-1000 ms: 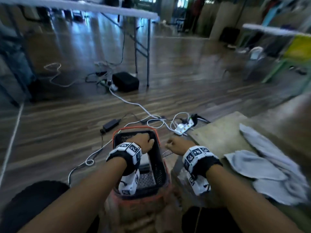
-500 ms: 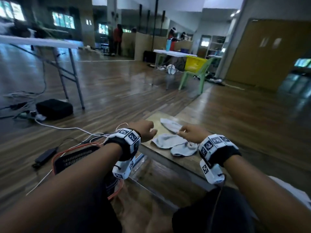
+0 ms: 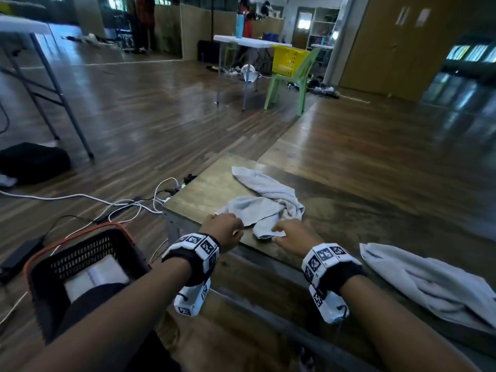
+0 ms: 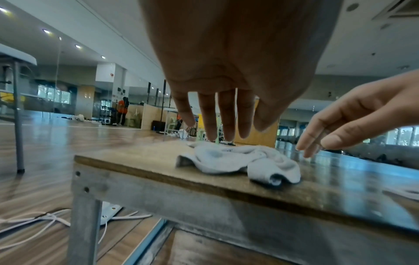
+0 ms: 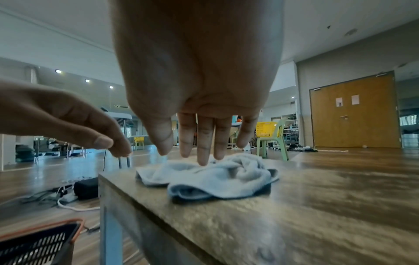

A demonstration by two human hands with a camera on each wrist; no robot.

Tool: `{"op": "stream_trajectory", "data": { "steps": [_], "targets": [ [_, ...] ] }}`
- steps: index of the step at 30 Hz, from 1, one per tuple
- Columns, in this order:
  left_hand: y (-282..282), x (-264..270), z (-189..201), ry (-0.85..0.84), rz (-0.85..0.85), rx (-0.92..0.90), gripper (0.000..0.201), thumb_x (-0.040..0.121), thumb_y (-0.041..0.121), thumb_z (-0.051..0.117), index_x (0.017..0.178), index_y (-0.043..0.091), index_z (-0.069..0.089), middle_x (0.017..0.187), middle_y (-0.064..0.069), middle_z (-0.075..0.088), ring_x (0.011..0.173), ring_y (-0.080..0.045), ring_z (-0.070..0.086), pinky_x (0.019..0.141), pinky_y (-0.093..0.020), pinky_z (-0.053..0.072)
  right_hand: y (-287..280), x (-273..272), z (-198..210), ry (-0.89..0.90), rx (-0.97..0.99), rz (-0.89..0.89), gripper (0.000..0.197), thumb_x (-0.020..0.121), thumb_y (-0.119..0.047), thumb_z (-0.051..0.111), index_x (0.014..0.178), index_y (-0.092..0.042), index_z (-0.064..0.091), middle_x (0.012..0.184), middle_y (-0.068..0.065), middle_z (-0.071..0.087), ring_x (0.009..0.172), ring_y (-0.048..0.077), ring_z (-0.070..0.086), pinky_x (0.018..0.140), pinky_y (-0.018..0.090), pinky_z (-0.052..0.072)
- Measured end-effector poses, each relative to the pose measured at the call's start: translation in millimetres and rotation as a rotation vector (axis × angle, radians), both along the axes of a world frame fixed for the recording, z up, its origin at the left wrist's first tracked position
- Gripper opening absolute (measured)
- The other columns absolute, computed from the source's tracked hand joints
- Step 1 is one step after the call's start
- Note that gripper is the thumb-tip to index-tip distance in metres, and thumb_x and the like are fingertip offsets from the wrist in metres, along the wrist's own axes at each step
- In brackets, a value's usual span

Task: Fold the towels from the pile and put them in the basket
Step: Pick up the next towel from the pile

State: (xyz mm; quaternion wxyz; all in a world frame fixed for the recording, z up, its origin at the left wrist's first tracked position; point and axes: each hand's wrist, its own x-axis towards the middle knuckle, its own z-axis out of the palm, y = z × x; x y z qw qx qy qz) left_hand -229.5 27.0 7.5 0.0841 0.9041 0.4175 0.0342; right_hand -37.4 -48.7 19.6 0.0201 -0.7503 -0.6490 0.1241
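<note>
A crumpled pile of grey towels (image 3: 265,208) lies near the left corner of the low wooden table (image 3: 204,189). My left hand (image 3: 222,229) hovers at the pile's near left edge, and my right hand (image 3: 292,234) at its near right edge. In the left wrist view the left hand (image 4: 217,125) hangs with straight fingers just above the towels (image 4: 238,159). The right wrist view shows the right hand (image 5: 199,148) the same way over the towels (image 5: 215,177). Neither hand holds anything. The black basket (image 3: 48,267) with an orange rim stands on the floor at the left, a folded white towel (image 3: 94,275) inside.
Another grey towel (image 3: 429,285) lies spread on the table at my right. White cables and a power strip (image 3: 150,202) trail across the floor between basket and table. A folding table's legs (image 3: 61,103) stand at the far left, a green chair with a yellow basket (image 3: 290,63) farther back.
Both hands have left the basket and moved right to the towel pile on the table. My view has swung right and up with them.
</note>
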Motion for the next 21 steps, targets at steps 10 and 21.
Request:
{"op": "stream_trajectory", "data": {
  "steps": [10, 21],
  "targets": [
    [37, 20, -51, 0.008, 0.012, 0.053, 0.032, 0.091, 0.031, 0.046, 0.121, 0.027, 0.055, 0.124, 0.001, 0.054, 0.122, -0.023, 0.046, 0.099, -0.039, 0.028, 22, 21, -36, -0.059, -0.010, 0.116, 0.045, 0.090, -0.025, 0.047, 0.135, -0.030, 0.044, 0.138, -0.005, 0.049, 0.131, 0.018, 0.037, 0.104, 0.040, 0.025],
    [45, 20, -47, 0.014, 0.078, 0.206, 0.020, 0.083, 0.026, 0.046, 0.092, 0.021, 0.064, 0.098, 0.000, 0.065, 0.100, -0.025, 0.060, 0.101, -0.044, 0.027, 5, 42, -50, -0.007, 0.081, 0.143, 0.038, 0.090, -0.026, 0.050, 0.128, -0.028, 0.049, 0.133, -0.008, 0.054, 0.122, 0.012, 0.048, 0.102, 0.036, 0.028]
  ]
}}
